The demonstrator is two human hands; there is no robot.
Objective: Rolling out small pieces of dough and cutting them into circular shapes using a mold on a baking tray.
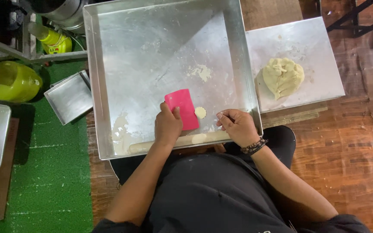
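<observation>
Your left hand (168,125) pinches the pink scraper (182,108) near the large tray's (104,86) front edge; your right hand (237,126) rests curled on the dough roll (182,141), grip unclear; a small dough disc (200,112) lies between; a dough lump (282,77) sits on the right-hand tray (320,51).

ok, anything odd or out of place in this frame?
Nothing really stands out. The big metal tray carries flour smears, the small metal tray on the green mat sits askew, and the dough lump looks intact.
</observation>
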